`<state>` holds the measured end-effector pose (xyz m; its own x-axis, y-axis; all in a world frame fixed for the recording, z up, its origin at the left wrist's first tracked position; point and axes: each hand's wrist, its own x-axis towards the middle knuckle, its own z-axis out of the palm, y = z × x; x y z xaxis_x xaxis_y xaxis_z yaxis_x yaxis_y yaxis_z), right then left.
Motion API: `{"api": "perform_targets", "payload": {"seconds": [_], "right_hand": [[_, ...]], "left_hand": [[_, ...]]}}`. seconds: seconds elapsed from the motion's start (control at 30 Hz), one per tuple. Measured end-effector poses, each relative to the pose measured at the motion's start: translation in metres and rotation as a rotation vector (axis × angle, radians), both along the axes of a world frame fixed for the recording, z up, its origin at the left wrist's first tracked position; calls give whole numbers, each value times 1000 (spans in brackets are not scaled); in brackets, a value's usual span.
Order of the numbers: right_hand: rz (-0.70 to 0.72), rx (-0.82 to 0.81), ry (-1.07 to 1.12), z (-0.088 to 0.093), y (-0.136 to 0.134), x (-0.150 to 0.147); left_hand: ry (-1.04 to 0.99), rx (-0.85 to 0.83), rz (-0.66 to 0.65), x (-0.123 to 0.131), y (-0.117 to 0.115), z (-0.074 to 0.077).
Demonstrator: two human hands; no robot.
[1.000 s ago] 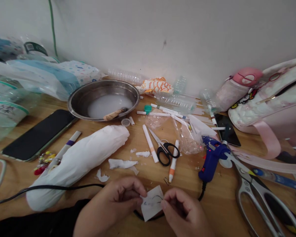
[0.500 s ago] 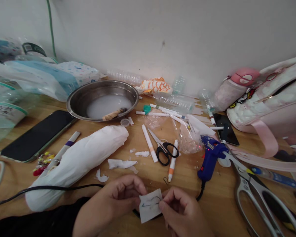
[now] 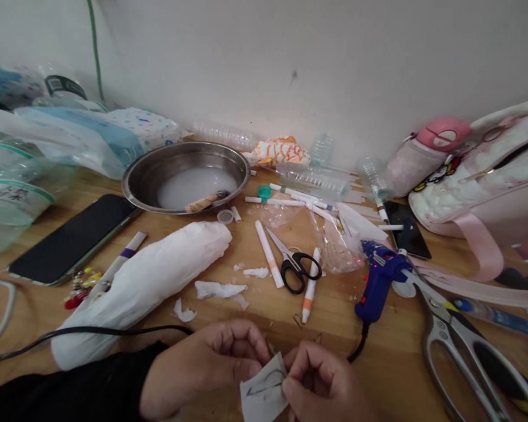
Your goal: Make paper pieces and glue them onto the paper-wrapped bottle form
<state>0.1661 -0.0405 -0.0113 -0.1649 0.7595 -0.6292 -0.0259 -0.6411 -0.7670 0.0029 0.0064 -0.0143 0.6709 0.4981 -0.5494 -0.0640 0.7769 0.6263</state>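
Observation:
At the bottom middle, a small piece of white paper (image 3: pixel 264 397) with dark curved lines drawn on it is held between both hands. My left hand (image 3: pixel 217 363) pinches its upper left edge. On its right edge, the thumb and fingers of my right hand (image 3: pixel 321 384) are closed. Beyond the hands lie black-handled scissors (image 3: pixel 294 266) and two white markers with orange bands, one of them the uncapped-looking marker (image 3: pixel 308 293). Torn white paper scraps (image 3: pixel 220 289) and a long white wrapped form (image 3: pixel 152 281) lie to the left.
A metal basin (image 3: pixel 132 187) of cloudy liquid holds a brush. To the right are a blue glue gun (image 3: pixel 374 287), large shears (image 3: pixel 451 346), a pink bottle (image 3: pixel 426 152) and a bag (image 3: pixel 488 193). A black cable (image 3: pixel 114 331) crosses at left; a phone (image 3: pixel 73 237) lies behind it.
Both hands have come slightly lower and the paper has tilted and dropped toward the bottom edge. The whole view has shifted a little. Both hands still grip the paper.

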Motion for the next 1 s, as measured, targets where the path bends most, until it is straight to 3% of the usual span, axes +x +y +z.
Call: {"api": "perform_targets", "payload": {"seconds": [0.5, 0.83, 1.0], "right_hand": [[-36, -2, 17, 0, -1, -4], [22, -13, 86, 0, -1, -1], [-76, 33, 135, 1, 3, 6]], "left_hand": [[137, 121, -116, 1, -7, -7], [338, 239, -194, 7, -9, 9], [420, 353, -249, 9, -10, 8]]}}
